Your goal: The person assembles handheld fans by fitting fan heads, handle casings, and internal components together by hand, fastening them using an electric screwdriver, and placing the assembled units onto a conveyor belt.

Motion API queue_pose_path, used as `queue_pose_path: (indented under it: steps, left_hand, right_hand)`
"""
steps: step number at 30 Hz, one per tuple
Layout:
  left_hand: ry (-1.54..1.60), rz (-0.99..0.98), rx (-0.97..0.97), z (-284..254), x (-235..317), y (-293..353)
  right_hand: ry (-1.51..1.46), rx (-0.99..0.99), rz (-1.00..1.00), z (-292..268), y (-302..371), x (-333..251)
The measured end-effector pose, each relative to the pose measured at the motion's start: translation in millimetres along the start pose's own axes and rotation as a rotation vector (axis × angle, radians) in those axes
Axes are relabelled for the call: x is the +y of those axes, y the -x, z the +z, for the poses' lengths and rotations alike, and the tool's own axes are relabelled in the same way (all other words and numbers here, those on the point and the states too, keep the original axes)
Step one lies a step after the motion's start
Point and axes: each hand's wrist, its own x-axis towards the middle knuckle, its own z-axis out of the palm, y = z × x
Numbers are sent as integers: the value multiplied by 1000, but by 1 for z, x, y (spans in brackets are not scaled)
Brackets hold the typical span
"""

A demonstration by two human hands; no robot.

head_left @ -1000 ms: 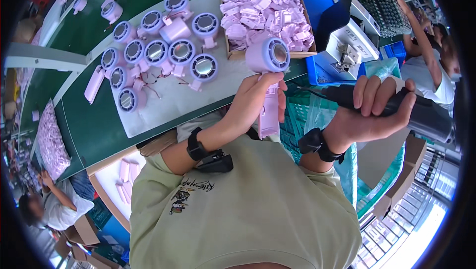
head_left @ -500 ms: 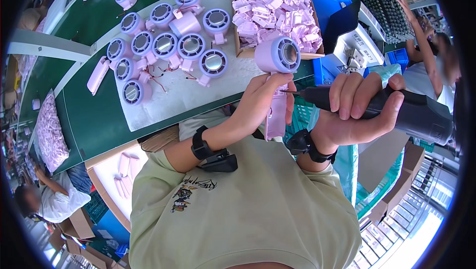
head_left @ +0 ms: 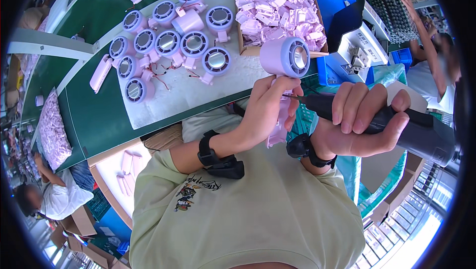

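Note:
My left hand (head_left: 267, 101) is closed round a pink handheld fan (head_left: 277, 59), just below its round head. The head, with a purple slotted ring and a shiny centre disc, points up and right. Below the fingers the fan's handle (head_left: 276, 134) hangs down, partly hidden by the hand. In my right hand (head_left: 362, 115) lies a dark electric screwdriver (head_left: 427, 132), gripped about its body and pointing left. Its thin bit reaches the handle beside my left fingers; whether it sits on a screw is too small to tell.
Several similar fan heads (head_left: 167, 44) with thin wires stand on a white mat (head_left: 163, 93) over the green table (head_left: 89, 115). A cardboard box (head_left: 325, 54) of small pink parts (head_left: 280, 11) sits beyond the fan. Right of it are a blue bin (head_left: 322, 73) and a white box (head_left: 369, 46). Co-workers sit at both sides.
The fan in my left hand has turned, so its handle shows less and my fingers cover more of it. The screwdriver's bit stays at the handle. The whole view has shifted slightly.

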Motion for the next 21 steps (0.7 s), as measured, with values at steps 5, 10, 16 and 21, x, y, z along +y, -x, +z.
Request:
queue_pose_path:
  steps: [5,10,16,21]
  left_hand:
    - [-67,32,-12,-2,8,-3]
    - [-249,3,-73,-24,47,4]
    - [-539,94,172,-117,213,20]
    - [-588,254,655,-224,313,-7]
  right_hand:
    - [-31,104,-54,9,-4,2]
    - [-58,226,-85,-4,-13,-15]
    - [721,511,78,-72,-10,-24]
    - [963,490,134,-97,-17,-24]
